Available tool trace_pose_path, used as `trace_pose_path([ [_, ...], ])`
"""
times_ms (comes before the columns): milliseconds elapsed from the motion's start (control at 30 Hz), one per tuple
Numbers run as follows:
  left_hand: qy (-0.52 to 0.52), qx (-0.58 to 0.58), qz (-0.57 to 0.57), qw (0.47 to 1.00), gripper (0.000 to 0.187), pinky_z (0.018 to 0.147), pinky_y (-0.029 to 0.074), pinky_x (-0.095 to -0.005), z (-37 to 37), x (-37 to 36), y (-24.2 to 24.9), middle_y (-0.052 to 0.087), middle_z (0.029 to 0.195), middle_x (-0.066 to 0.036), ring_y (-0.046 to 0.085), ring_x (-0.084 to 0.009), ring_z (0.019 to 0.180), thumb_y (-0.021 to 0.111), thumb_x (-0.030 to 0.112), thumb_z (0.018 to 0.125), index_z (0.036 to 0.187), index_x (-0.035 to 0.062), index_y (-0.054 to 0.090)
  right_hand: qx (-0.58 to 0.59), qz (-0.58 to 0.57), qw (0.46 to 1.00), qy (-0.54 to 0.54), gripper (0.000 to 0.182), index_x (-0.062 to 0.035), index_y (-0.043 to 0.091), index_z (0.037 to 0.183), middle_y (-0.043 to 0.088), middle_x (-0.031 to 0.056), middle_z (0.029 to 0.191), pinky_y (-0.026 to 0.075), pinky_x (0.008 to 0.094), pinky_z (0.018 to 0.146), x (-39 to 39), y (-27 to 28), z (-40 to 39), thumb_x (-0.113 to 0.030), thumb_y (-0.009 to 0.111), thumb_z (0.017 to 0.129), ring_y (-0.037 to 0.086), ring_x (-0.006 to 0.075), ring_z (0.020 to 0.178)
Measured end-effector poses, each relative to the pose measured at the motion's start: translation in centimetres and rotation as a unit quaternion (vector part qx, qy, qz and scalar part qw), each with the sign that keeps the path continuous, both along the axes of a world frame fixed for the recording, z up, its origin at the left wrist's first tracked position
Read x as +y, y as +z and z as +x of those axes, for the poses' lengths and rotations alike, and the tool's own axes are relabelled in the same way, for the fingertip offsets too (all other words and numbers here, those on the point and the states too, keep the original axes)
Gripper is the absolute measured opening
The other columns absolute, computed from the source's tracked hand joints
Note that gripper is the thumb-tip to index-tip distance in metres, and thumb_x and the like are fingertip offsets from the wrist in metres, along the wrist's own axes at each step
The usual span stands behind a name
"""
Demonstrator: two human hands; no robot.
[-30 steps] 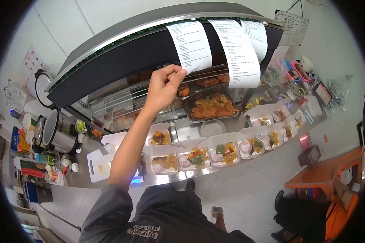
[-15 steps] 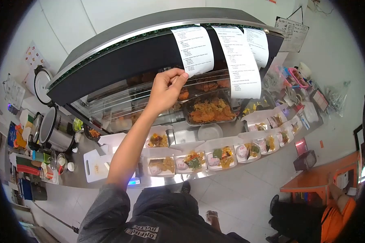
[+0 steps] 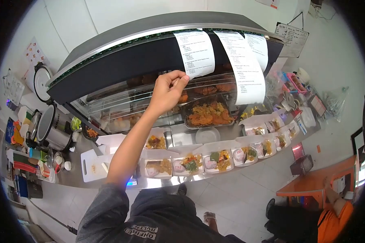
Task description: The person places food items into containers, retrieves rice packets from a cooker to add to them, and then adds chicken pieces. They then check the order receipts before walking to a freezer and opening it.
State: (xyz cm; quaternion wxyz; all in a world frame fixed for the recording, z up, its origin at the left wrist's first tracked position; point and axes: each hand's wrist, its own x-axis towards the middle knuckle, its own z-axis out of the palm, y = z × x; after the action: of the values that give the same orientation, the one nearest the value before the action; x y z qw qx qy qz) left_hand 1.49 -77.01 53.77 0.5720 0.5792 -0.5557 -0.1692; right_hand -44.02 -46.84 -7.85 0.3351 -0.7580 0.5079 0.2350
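My left hand [image 3: 169,91] is raised in front of the dark display cabinet [image 3: 121,67], thumb and fingers pinched at the lower left corner of a printed order receipt [image 3: 195,52]. This receipt hangs from the cabinet's top edge. To its right dangle a longer receipt [image 3: 247,73] and a shorter one [image 3: 257,50] partly behind it. Beneath the hand, a tray of fried food [image 3: 209,115] sits at the cabinet's opening. Open meal boxes [image 3: 217,160] with wrapped portions, greens and yellow crumbs line the counter below my forearm. My right hand is out of view.
A white cutting board [image 3: 94,169] lies left on the counter [image 3: 123,180], beside a rice cooker [image 3: 54,127]. A pink basket [image 3: 295,82] stands at the right end. Another person in an orange top [image 3: 334,222] is at lower right by an orange table [image 3: 300,187].
My left hand keeps its pinch on the receipt's corner and has barely moved. The view has shifted slightly, and the long receipt hangs a little further right and lower in the picture.
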Motion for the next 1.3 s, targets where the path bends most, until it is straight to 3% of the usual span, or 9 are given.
trace_pose_path([
  [133, 0.006, -0.013, -0.001, 1.000, 0.021, 0.049, 0.028, -0.0241, -0.1, 0.3, 0.3, 0.036, 0.053, 0.007, 0.031, -0.0025, 0.053, 0.060, 0.017, 0.090, 0.086, -0.0024, 0.065, -0.197, 0.016, 0.966, -0.166, 0.027, -0.0160, 0.066, 0.095, 0.069, 0.0091, 0.084, 0.053, 0.0377, 0.073, 1.1, -5.7, -1.8, -0.018, 0.069, 0.068, 0.067, 0.0262, 0.083],
  [233, 0.005, -0.012, -0.002, 1.000, 0.021, 0.049, 0.029, -0.0244, 0.2, 0.1, 0.1, 0.035, 0.053, 0.006, 0.031, -0.0028, 0.053, 0.061, 0.017, 0.090, 0.086, -0.0026, 0.065, 0.010, -0.055, 0.995, 0.085, 0.024, -0.0165, 0.065, 0.092, 0.069, 0.0093, 0.084, 0.053, 0.0383, 0.072, -0.7, 0.5, 0.4, -0.020, 0.069, 0.069, 0.067, 0.0262, 0.083],
  [300, 0.006, -0.026, -0.004, 1.000, 0.021, 0.049, 0.026, -0.0233, 0.3, 0.0, 0.0, 0.036, 0.054, 0.008, 0.030, -0.0018, 0.053, 0.061, 0.018, 0.091, 0.086, -0.0015, 0.065, -0.196, 0.084, 0.927, -0.307, 0.023, -0.0174, 0.065, 0.090, 0.069, 0.0094, 0.085, 0.053, 0.0373, 0.073, 0.6, -2.8, -1.0, -0.022, 0.069, 0.068, 0.068, 0.0267, 0.083],
  [333, 0.006, -0.040, -0.004, 0.999, 0.021, 0.048, 0.024, -0.0223, 0.4, 0.0, -0.1, 0.036, 0.055, 0.010, 0.029, -0.0008, 0.053, 0.060, 0.020, 0.093, 0.087, -0.0003, 0.064, -0.196, 0.083, 0.928, -0.306, 0.023, -0.0174, 0.065, 0.090, 0.069, 0.0094, 0.085, 0.053, 0.0373, 0.073, 1.2, -5.8, -1.5, -0.022, 0.069, 0.068, 0.068, 0.0267, 0.083],
  [400, 0.005, -0.036, -0.005, 0.999, 0.021, 0.048, 0.024, -0.0222, 0.4, -0.1, -0.1, 0.036, 0.055, 0.010, 0.028, -0.0008, 0.053, 0.060, 0.019, 0.093, 0.087, -0.0006, 0.064, -0.035, -0.069, 0.994, 0.077, 0.024, -0.0183, 0.065, 0.091, 0.069, 0.0100, 0.084, 0.053, 0.0377, 0.072, 1.8, -12.1, -2.2, -0.023, 0.068, 0.068, 0.068, 0.0269, 0.080],
  [600, 0.008, -0.049, -0.011, 0.999, 0.019, 0.047, 0.024, -0.0222, 0.4, -0.3, -0.1, 0.035, 0.055, 0.010, 0.029, -0.0005, 0.053, 0.062, 0.018, 0.092, 0.087, -0.0007, 0.064, -0.055, -0.134, 0.970, 0.195, 0.027, -0.0181, 0.066, 0.098, 0.069, 0.0098, 0.088, 0.052, 0.0392, 0.077, 1.2, -9.3, -2.6, -0.026, 0.067, 0.072, 0.067, 0.0258, 0.085],
  [700, 0.011, -0.052, -0.009, 0.999, 0.018, 0.047, 0.025, -0.0222, 0.6, -0.5, -0.1, 0.035, 0.055, 0.010, 0.029, -0.0005, 0.053, 0.062, 0.017, 0.091, 0.087, -0.0003, 0.064, -0.070, -0.150, 0.986, -0.013, 0.026, -0.0187, 0.067, 0.097, 0.069, 0.0083, 0.090, 0.051, 0.0392, 0.080, 1.9, -9.8, -2.1, -0.026, 0.067, 0.072, 0.067, 0.0253, 0.087],
  [900, 0.016, -0.052, -0.008, 0.999, 0.017, 0.048, 0.026, -0.0220, 0.8, -0.8, -0.2, 0.034, 0.054, 0.009, 0.029, -0.0006, 0.052, 0.062, 0.016, 0.090, 0.087, -0.0001, 0.065, -0.034, 0.011, 0.997, -0.071, 0.020, -0.0173, 0.069, 0.092, 0.070, 0.0109, 0.091, 0.053, 0.0402, 0.078, -1.1, -3.4, -1.0, -0.027, 0.067, 0.074, 0.067, 0.0261, 0.089],
  [1300, 0.046, -0.063, -0.005, 0.997, 0.018, 0.050, 0.034, -0.0243, 1.2, -1.1, 0.1, 0.036, 0.050, 0.003, 0.034, -0.0038, 0.050, 0.065, 0.015, 0.086, 0.086, -0.0028, 0.064, -0.042, -0.057, 0.997, -0.002, 0.020, -0.0160, 0.068, 0.093, 0.070, 0.0105, 0.094, 0.052, 0.0405, 0.078, -1.4, -1.4, -0.6, -0.026, 0.064, 0.077, 0.068, 0.0274, 0.090],
])
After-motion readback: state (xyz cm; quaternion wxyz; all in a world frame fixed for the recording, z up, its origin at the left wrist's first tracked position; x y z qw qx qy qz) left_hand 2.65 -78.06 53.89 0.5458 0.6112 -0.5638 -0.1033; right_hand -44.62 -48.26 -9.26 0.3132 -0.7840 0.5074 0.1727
